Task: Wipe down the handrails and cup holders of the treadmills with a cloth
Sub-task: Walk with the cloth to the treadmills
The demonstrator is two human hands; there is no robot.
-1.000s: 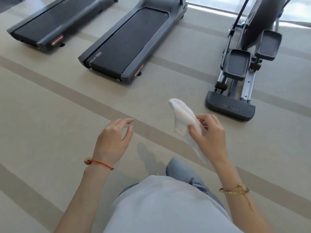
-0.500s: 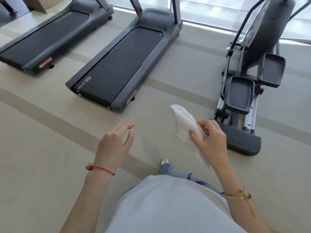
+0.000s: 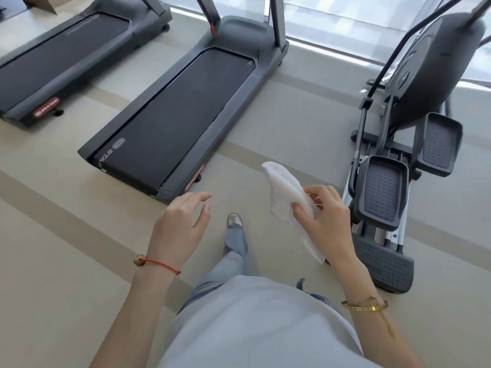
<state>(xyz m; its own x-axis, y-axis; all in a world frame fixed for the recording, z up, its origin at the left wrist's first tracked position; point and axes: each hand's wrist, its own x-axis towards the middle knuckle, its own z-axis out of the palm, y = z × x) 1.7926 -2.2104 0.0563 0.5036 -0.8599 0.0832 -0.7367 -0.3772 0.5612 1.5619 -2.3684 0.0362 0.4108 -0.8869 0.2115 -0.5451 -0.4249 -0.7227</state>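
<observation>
My right hand (image 3: 325, 221) pinches a white cloth (image 3: 284, 191) that sticks up to the left and hangs down below my fingers. My left hand (image 3: 180, 227) hovers beside it with relaxed fingers and holds nothing. A grey treadmill (image 3: 180, 120) lies straight ahead, its rear edge just beyond my left hand. A second treadmill (image 3: 58, 62) stands to its left. Only the lower parts of the treadmills' uprights show; handrails and cup holders are out of view.
An elliptical trainer (image 3: 398, 176) with two pedals stands at the right, close to my right hand. My foot (image 3: 235, 220) steps forward on the beige striped floor (image 3: 66, 248). Bright windows run along the far side. A cardboard box corner (image 3: 39, 2) shows at top left.
The treadmills and elliptical have come nearer and lower in view as I walk forward. My foot now shows ahead. Both hands keep their pose, the cloth still held.
</observation>
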